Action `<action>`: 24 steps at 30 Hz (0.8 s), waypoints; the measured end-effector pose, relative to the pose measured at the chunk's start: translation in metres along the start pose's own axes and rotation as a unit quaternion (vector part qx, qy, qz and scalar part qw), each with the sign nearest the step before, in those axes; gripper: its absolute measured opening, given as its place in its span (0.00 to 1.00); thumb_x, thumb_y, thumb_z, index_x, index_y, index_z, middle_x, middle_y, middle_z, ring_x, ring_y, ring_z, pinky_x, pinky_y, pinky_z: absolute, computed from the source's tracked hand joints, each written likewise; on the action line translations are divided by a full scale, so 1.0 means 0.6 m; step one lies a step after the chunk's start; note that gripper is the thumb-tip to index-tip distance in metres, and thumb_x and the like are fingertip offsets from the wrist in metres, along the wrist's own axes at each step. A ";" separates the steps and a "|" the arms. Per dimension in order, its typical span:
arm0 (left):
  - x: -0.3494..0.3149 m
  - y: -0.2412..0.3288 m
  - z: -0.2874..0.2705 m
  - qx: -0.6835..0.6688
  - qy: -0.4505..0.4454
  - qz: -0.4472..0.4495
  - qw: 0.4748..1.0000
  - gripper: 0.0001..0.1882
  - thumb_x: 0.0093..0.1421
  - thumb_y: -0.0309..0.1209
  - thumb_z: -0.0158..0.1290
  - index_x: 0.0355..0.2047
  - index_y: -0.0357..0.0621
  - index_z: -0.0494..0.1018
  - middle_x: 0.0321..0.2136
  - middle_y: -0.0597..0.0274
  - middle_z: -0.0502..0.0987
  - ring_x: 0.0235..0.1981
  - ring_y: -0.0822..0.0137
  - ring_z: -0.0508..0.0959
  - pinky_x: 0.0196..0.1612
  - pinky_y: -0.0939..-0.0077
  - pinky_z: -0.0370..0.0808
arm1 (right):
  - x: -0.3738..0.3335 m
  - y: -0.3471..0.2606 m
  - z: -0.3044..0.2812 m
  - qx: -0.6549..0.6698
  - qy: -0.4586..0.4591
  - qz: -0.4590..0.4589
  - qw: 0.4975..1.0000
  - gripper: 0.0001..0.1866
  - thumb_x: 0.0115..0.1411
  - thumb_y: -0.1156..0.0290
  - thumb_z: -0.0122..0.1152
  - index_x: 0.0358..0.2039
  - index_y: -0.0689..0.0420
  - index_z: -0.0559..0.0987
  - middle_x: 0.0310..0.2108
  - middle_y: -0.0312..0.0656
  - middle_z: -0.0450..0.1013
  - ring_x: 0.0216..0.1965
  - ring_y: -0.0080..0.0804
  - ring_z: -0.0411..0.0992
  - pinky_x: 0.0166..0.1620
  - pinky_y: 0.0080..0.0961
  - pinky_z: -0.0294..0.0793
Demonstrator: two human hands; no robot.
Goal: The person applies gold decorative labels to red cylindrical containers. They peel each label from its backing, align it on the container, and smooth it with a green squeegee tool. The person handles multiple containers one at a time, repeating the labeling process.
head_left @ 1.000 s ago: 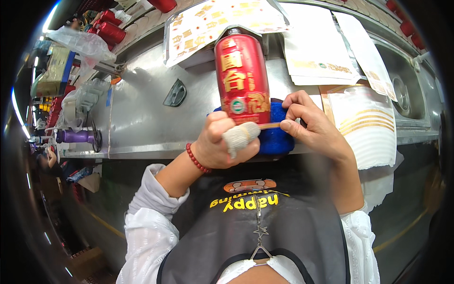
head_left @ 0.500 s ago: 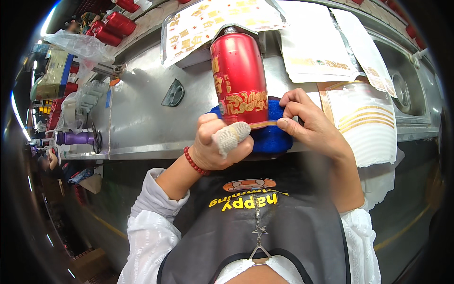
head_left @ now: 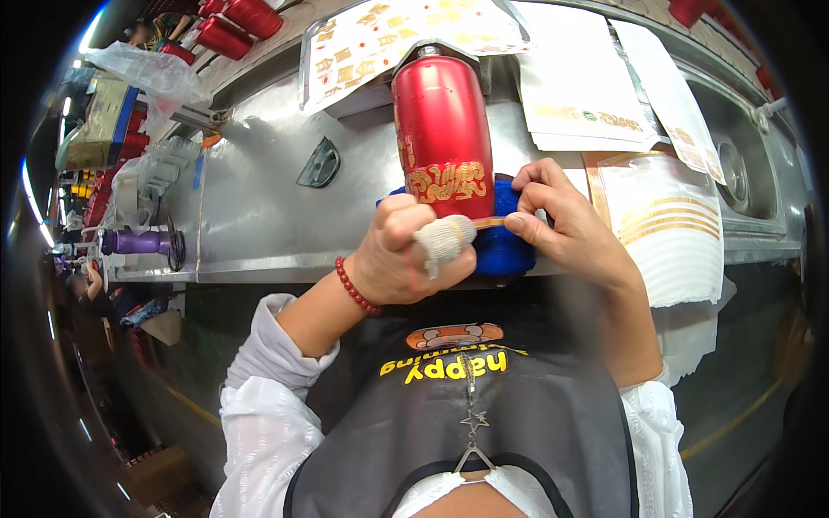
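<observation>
A glossy red bottle (head_left: 445,125) with gold dragon decoration lies on a folded blue cloth (head_left: 505,252), its neck pointing away from me and its base toward me. My left hand (head_left: 389,255) is curled round the lower left of the bottle, and its thumb, in a whitish finger cover (head_left: 445,242), presses on the base edge. From under that thumb a thin gold strip (head_left: 490,222) runs to my right hand (head_left: 570,226), which pinches its free end between thumb and forefinger. The left fingertips are partly hidden.
A dark curved scraper-like piece (head_left: 321,164) lies on the metal bench (head_left: 250,207). White sheets with gold prints (head_left: 587,78) and curved gold strips (head_left: 669,220) are at the right, before a sink (head_left: 738,164). Further red bottles (head_left: 226,36) stand at the back left.
The bottle has rolled, so its gold lettering has turned left and mostly out of sight. My left hand has shifted right, and the length of strip between my hands is shorter.
</observation>
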State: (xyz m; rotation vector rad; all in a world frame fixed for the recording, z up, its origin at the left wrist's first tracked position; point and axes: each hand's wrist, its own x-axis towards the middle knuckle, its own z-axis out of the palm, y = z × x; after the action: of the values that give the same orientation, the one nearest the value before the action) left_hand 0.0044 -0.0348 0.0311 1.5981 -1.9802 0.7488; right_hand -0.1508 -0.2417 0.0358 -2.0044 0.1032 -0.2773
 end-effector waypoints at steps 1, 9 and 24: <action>0.004 0.000 0.001 -0.008 -0.012 0.005 1.000 0.15 0.34 0.30 0.62 0.27 0.62 0.78 0.40 0.75 0.74 0.45 0.62 0.64 0.41 0.66 0.69 | 0.000 -0.002 -0.002 -0.003 -0.009 0.006 1.000 0.15 0.64 0.66 0.65 0.27 0.61 0.72 0.43 0.45 0.65 0.46 0.39 0.66 0.49 0.29 0.68; -0.004 0.004 -0.015 0.031 -0.011 -0.017 0.999 0.13 0.39 0.30 0.62 0.28 0.61 0.78 0.41 0.75 0.75 0.46 0.63 0.65 0.42 0.67 0.68 | 0.003 -0.006 0.000 0.002 -0.023 0.013 1.000 0.15 0.65 0.66 0.64 0.28 0.59 0.70 0.46 0.42 0.64 0.47 0.33 0.65 0.49 0.25 0.67; 0.001 0.004 -0.007 0.022 0.012 -0.006 1.000 0.14 0.35 0.29 0.61 0.27 0.61 0.79 0.41 0.73 0.73 0.44 0.62 0.65 0.40 0.67 0.69 | 0.009 -0.004 0.011 -0.014 -0.015 0.009 1.000 0.16 0.65 0.65 0.65 0.28 0.60 0.70 0.46 0.44 0.64 0.47 0.35 0.65 0.51 0.27 0.68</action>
State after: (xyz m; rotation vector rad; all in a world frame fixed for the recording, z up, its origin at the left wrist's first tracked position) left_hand 0.0019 -0.0319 0.0342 1.6157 -1.9481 0.8087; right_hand -0.1444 -0.2359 0.0359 -2.0335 0.1066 -0.2354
